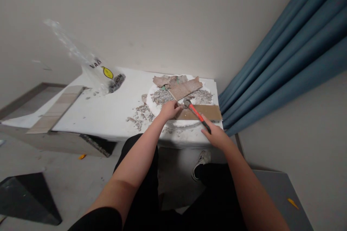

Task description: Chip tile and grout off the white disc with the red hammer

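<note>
My right hand grips a hammer by the black end of its red handle. The hammer's metal head points away from me, just above a brown board. Close to the head's left side is my left hand, with its thumb and fingers pressed together. What lies between these fingertips is too small to name. Under the board sits a round white plate bearing grey crumbled rubble and flat broken brownish slabs.
Loose fragments lie on the white-covered table left of the plate. Farther left stand a clear plastic bag with dark rubble in its bottom and a flat plank. A blue curtain hangs close at the right.
</note>
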{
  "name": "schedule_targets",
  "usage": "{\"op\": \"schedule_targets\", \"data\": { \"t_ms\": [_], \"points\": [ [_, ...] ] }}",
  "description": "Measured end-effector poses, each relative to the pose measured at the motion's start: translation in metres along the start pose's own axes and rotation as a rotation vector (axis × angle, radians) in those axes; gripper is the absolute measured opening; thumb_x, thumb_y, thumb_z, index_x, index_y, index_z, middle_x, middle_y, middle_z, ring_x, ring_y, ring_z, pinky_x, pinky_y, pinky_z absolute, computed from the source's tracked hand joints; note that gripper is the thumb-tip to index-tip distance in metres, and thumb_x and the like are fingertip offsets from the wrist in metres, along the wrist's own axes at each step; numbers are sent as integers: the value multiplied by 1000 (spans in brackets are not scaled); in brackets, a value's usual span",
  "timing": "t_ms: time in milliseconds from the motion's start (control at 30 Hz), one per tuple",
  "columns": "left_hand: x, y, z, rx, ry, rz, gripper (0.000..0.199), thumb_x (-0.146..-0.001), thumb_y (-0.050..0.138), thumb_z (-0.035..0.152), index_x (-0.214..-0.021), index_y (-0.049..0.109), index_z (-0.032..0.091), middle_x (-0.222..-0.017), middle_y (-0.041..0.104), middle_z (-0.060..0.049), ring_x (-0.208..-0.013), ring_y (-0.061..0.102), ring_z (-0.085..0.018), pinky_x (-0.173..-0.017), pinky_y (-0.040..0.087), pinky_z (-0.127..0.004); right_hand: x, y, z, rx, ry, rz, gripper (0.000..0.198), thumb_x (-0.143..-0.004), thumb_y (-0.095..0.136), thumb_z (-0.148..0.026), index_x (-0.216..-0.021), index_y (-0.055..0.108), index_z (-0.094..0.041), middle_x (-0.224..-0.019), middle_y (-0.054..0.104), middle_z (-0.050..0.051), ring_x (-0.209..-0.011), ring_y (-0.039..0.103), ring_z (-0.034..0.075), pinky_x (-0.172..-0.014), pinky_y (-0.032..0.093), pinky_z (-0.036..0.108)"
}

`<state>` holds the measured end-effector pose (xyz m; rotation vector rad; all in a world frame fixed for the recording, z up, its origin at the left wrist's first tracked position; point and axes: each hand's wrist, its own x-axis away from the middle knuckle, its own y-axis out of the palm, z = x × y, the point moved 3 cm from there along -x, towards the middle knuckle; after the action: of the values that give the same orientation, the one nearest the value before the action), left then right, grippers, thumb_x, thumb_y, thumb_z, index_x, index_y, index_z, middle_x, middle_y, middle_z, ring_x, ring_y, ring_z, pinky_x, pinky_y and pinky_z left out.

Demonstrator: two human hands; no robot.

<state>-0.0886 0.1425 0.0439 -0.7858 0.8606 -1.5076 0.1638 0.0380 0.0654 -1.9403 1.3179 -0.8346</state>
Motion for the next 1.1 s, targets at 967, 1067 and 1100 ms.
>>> {"op": "schedule_targets", "data": {
  "t_ms": [967, 1067, 1100],
  "points": [
    [-15, 9, -6, 98, 134, -29, 41, -91, 52, 52, -74, 71, 19, -70, 67, -4, -69, 53, -17, -66, 34, -29, 3, -6, 7, 49, 65, 66, 63, -99, 49, -28, -161, 35, -28, -136, 67, 10, -126, 62, 33, -105, 47, 42],
    [-15, 10, -6, 85, 141, -25, 42, -91, 52, 52, -71, 69, 19, -69, 66, -4, -67, 52, -17, -65, 32, -30, 2, -6, 8, 45, 63, 67, 63, -99, 49, -28, -160, 36, -28, -135, 67, 10, -124, 64, 33, -104, 48, 42],
    [-14, 10, -6, 82, 147, -23, 42, -91, 52, 52, -70, 68, 19, -68, 66, -4, -66, 52, -17, -64, 32, -30, 2, -6, 9, 45, 63, 68, 63, -99, 50, -28, -160, 36, -28, -135, 67, 10, -123, 64, 33, -103, 48, 42]
  ]
}}
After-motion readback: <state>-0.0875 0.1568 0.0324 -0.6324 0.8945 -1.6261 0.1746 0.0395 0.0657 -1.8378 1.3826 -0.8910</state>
